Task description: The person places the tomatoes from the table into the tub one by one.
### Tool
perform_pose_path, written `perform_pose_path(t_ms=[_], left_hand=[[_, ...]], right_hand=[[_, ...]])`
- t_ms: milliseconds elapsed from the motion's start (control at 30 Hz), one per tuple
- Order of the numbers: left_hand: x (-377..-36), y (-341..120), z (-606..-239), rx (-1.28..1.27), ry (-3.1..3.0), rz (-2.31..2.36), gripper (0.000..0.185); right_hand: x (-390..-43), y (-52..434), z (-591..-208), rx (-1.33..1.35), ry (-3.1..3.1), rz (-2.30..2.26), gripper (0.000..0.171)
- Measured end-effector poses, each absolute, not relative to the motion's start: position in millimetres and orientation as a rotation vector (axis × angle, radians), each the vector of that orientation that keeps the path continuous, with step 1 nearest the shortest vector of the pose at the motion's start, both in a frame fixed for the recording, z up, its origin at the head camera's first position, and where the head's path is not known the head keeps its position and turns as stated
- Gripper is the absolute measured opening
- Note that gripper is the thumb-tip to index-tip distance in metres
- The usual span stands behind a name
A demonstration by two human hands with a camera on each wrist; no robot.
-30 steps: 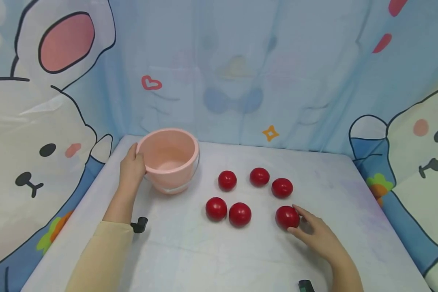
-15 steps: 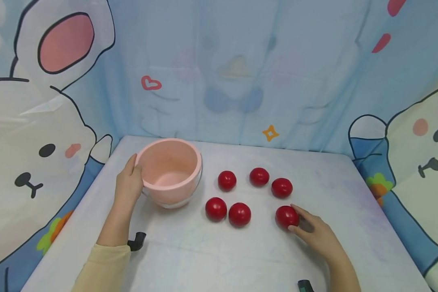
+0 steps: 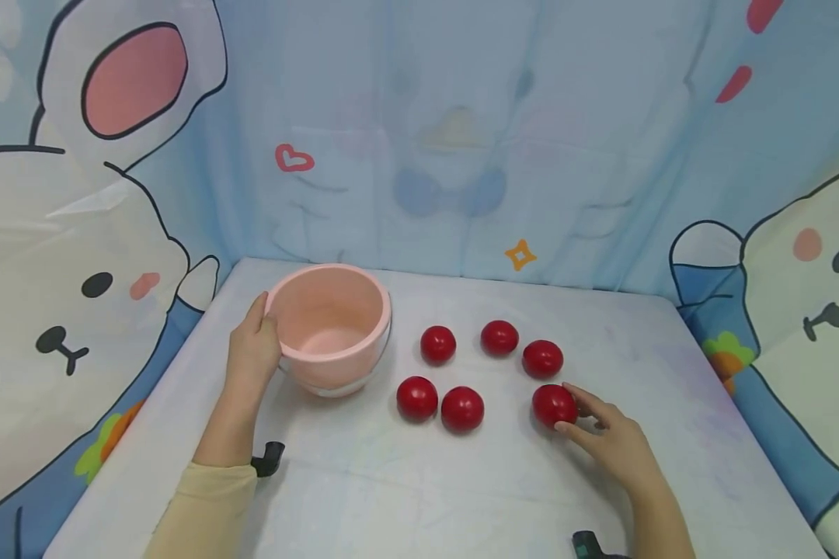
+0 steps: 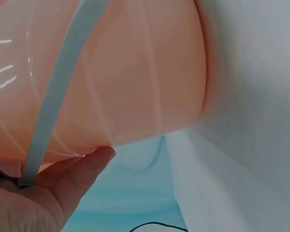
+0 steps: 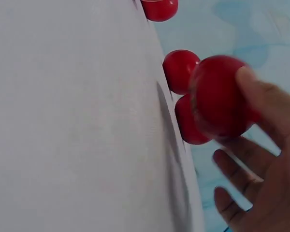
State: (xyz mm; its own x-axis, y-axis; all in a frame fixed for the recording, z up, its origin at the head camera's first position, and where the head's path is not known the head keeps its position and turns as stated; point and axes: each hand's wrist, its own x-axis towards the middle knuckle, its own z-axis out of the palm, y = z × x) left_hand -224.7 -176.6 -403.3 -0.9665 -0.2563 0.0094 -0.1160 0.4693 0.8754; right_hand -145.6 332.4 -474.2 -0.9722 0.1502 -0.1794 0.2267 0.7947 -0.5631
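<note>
A pink bucket [image 3: 332, 326] with a grey handle [image 4: 53, 106] stands at the table's left, tipped a little toward the balls. My left hand [image 3: 266, 330] grips its left rim and wall; in the left wrist view the left hand [image 4: 43, 193] lies under the bucket [image 4: 135, 72]. A red ball [image 3: 551, 404] sits at the right end of the group, pinched between thumb and forefinger of my right hand [image 3: 572, 407]. The right wrist view shows the ball [image 5: 217, 96] close up in the right hand [image 5: 241, 121]. Several more red balls [image 3: 461, 408] lie between bucket and hand.
A white cloth covers the table [image 3: 419, 497]. Cartoon-printed curtains [image 3: 461, 140] wall in the back and both sides. Black wrist mounts [image 3: 269, 456] show near each forearm. Bare cloth stretches along the front edge and right of the balls.
My left hand has drawn the bucket slightly nearer and tipped it toward the balls. My right fingers have curled tighter round the red ball, which shifted a little away from me.
</note>
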Motion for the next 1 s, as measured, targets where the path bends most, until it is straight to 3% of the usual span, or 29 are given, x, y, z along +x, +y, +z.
perform_pose_path(t_ms=[200, 467, 1000], left_hand=[[-224.6, -177.1, -402.6, 0.335, -2.574, -1.500, 0.055], [-227.8, -176.0, -408.7, 0.370, -2.530, -1.577, 0.055], [-232.5, -174.8, -415.1, 0.357, -2.538, -1.513, 0.054]], right_hand=[[-161.7, 319.5, -445.5, 0.181, 2.919, -1.051, 0.090], [-207.9, 284.2, -390.2, -0.069, 2.924, -1.161, 0.081], [-301.7, 170.8, -320.2, -0.460, 2.691, -1.189, 0.065]])
